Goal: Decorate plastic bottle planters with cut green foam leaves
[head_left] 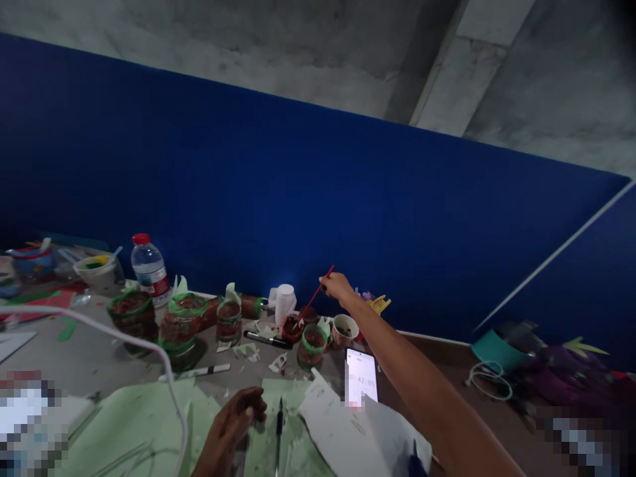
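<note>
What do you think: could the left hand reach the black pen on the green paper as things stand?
Probably yes: the left hand is close beside the black pen, with only green paper showing between them and nothing seemingly over it.

Blue partition (278,185) is standing behind grey worktop (94,351), top edge slanting down rightward. White strip (551,259) is running diagonally at right. Rough concrete (248,53) is showing above, lighting looking dim.
</note>
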A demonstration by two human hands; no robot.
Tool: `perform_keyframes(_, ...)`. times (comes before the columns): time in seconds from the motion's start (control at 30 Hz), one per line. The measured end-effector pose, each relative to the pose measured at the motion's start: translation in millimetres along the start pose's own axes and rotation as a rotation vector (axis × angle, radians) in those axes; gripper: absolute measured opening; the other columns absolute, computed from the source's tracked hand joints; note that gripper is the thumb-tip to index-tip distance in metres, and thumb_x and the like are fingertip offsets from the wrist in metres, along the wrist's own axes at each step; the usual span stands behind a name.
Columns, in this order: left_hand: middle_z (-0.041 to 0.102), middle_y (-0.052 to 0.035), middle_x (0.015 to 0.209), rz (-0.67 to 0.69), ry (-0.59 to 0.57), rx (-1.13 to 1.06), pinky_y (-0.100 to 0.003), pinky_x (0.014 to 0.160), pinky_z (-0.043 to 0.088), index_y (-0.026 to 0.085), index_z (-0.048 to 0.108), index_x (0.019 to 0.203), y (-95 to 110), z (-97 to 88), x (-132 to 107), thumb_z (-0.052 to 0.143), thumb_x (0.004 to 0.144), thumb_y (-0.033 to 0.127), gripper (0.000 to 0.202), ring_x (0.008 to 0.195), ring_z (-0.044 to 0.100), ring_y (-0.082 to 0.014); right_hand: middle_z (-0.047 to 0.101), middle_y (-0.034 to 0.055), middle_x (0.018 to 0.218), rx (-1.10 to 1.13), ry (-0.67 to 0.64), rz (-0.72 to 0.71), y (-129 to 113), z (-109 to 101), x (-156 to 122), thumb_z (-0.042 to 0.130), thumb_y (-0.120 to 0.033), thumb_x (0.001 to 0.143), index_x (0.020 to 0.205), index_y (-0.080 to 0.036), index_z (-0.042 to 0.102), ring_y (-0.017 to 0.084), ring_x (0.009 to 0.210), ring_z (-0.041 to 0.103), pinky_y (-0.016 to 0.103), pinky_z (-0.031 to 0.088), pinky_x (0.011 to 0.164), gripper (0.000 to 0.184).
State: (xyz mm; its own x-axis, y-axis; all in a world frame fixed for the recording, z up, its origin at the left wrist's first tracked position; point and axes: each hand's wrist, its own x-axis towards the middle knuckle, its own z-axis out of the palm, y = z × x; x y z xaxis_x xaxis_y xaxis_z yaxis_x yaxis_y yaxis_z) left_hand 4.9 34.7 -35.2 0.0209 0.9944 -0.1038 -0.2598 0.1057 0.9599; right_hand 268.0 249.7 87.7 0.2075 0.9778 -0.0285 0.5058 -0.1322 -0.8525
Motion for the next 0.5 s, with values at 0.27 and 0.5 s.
perform_keyframes(0.27,0.072,-0.0081,0.083,-0.019,0.003,0.038,-0.03,0.07,0.051,0.02,0.07,0.092,5,-2.2,-4,0.071,0.061,0.058,0.049,0.076,0.065,-0.022,0.057,0.0085,0.117,0.118,-0.052,0.077,-2,-7,-28,0.055,-0.032,0.09,0.118,-0.016,0.054,0.021,0.098,0.06,0.042,0.052,0.082,0.032)
perform_keyframes(0.5,0.068,-0.0053,0.069,0.085,0.079,0.048,-0.03,0.064,0.05,0.015,0.066,0.084,-7,-3.9,7,0.064,0.069,0.058,0.046,0.065,0.063,-0.019,0.061,-0.0002,0.073,0.235,0.067,-0.039,24,-44,-106,0.051,-0.026,0.085,0.102,-0.016,0.057,0.011,0.055,0.054,0.025,0.045,0.057,0.02)
